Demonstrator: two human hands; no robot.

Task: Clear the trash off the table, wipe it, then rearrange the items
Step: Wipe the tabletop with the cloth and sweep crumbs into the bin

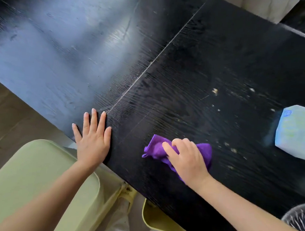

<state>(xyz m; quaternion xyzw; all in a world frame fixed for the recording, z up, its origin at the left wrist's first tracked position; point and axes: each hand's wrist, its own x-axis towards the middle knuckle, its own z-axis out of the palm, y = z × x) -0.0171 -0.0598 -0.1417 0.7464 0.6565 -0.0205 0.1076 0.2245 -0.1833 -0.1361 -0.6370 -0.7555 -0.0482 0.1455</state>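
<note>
A black wood-grain table fills most of the head view, with a thin seam running diagonally across it. My right hand presses a crumpled purple cloth onto the tabletop near the front edge. My left hand lies flat on the table edge, fingers spread, holding nothing. Pale crumbs and smears are scattered on the surface to the right of the cloth.
A light blue and green pack lies at the table's right side. A pale green chair seat sits below the left arm. A yellow object shows under the table edge. A glass item with dark stripes is at the lower right.
</note>
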